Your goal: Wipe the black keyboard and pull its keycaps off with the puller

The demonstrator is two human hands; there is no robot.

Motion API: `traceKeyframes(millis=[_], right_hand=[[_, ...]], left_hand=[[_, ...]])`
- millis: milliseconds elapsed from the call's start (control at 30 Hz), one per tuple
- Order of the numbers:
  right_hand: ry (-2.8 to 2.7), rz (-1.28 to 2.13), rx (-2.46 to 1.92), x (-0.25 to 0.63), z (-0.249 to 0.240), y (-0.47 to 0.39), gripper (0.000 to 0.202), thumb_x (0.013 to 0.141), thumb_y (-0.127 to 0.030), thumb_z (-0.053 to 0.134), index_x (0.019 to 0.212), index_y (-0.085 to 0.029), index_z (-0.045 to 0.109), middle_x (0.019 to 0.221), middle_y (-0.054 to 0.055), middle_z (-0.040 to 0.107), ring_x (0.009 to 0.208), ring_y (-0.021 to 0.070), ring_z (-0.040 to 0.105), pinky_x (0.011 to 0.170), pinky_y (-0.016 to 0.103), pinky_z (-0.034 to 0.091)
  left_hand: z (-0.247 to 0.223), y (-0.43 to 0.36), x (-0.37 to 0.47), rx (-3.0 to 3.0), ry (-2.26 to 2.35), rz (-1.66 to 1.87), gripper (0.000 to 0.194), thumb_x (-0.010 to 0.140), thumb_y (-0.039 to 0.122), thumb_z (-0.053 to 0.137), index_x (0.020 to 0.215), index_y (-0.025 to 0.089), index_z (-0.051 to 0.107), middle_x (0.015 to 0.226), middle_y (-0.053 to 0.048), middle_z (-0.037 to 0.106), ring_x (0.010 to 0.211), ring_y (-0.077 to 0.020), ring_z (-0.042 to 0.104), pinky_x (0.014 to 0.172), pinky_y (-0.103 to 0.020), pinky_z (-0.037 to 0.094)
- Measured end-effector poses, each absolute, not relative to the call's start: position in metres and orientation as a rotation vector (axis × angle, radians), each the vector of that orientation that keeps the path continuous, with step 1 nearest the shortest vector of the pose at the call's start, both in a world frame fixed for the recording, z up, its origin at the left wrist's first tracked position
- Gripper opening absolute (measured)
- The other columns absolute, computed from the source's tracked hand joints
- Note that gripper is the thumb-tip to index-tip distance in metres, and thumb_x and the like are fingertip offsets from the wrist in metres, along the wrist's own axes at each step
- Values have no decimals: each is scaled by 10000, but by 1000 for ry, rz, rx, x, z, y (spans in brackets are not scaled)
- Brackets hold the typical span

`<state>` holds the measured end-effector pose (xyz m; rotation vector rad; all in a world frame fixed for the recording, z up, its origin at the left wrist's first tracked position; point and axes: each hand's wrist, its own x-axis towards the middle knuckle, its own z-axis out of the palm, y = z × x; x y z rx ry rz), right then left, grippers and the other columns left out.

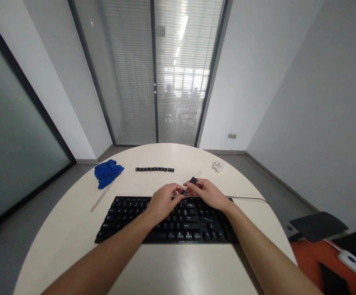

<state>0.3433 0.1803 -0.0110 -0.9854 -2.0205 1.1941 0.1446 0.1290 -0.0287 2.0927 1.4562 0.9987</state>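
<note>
A black keyboard (178, 225) lies across the table below my hands. My left hand (164, 200) is closed, pinching a small black keycap (184, 192) above the keyboard's back edge. Right beside it, my right hand (207, 191) is closed on what looks like a wire keycap puller (193, 180), with a dark handle and thin wires sticking out past the fingers. The fingertips of both hands are close together; whether the puller touches the keycap I cannot tell. Behind the hands, several black keycaps (155, 169) stand in a row on the table.
On the round pale table (184, 266), a crumpled blue cloth (107, 173) lies at the left over a thin stick (100, 197). A crumpled white tissue (218, 166) is at the back right. The keyboard's cable (248, 198) runs right. An orange seat (308, 258) stands lower right.
</note>
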Motion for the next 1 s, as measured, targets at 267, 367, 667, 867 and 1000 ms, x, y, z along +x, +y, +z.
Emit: traceKeyframes(millis=[267, 367, 667, 867, 1000], right_hand=[[-2026, 1231, -946, 342, -11, 181, 463, 903, -570, 556, 823, -141, 709, 782, 63, 737, 728, 189, 659, 727, 301, 516], [-2023, 1228, -964, 343, -13, 181, 460, 899, -570, 561, 839, -139, 709, 778, 64, 736, 732, 193, 659, 726, 303, 517], [-2081, 1184, -965, 343, -13, 182, 443, 908, -558, 550, 828, -143, 684, 761, 55, 718, 718, 190, 635, 693, 291, 495], [-2137, 1084, -971, 344, -14, 183, 436, 919, -542, 537, 764, -153, 660, 682, 20, 655, 647, 160, 577, 640, 271, 452], [-2005, 1202, -998, 344, -16, 186, 457, 907, -570, 537, 831, -141, 678, 787, 57, 706, 716, 179, 626, 703, 285, 494]], left_hand=[[-26, 124, 144, 2335, 1406, 1014, 195, 904, 204, 621, 1086, 263, 659, 1090, -3, 675, 1023, -185, 613, 916, -318, 485], [-25, 122, 144, 2363, 1408, 989, 189, 918, 215, 612, 1087, 276, 670, 1090, 0, 665, 1047, -186, 603, 936, -322, 486], [-22, 120, 145, 2501, 1397, 952, 178, 921, 211, 614, 1084, 266, 654, 1085, -3, 654, 1025, -183, 601, 903, -311, 498], [-22, 118, 147, 2556, 1358, 939, 166, 924, 211, 607, 1082, 257, 631, 1095, 4, 660, 1038, -183, 593, 914, -315, 495], [-20, 119, 148, 2476, 1430, 997, 183, 917, 186, 602, 1082, 259, 632, 1093, 3, 660, 1046, -184, 598, 920, -320, 493]])
